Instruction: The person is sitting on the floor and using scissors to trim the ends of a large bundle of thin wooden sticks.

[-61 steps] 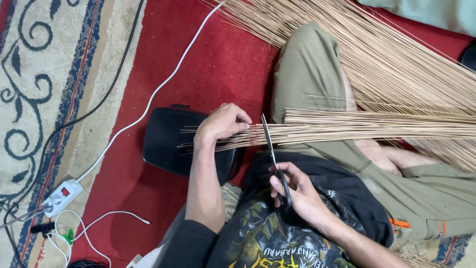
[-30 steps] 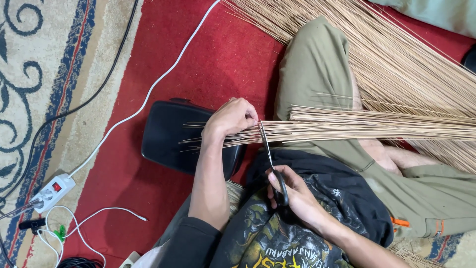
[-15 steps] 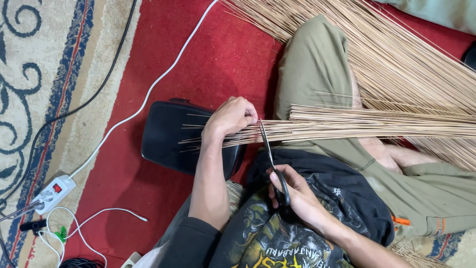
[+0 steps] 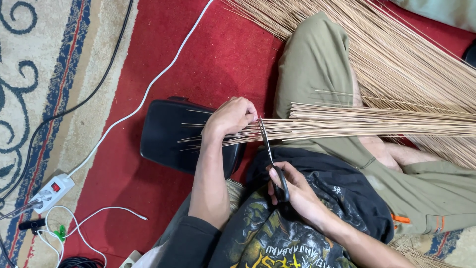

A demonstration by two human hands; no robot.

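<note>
The left hand (image 4: 230,116) clamps the bundle of thin sticks (image 4: 357,123) flat over the lap, fingers wrapped tight to keep the ends even, while the right hand (image 4: 292,191), fingers through the scissors (image 4: 271,159) handles, sets the blades across them beside that grip.

light: bright, even, indoor | shadows: soft, faint | focus: sharp | glare: mild on black case (image 4: 168,131)

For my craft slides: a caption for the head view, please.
Left hand grips a bundle of thin sticks while right hand cuts it with scissors over a red carpet.
</note>
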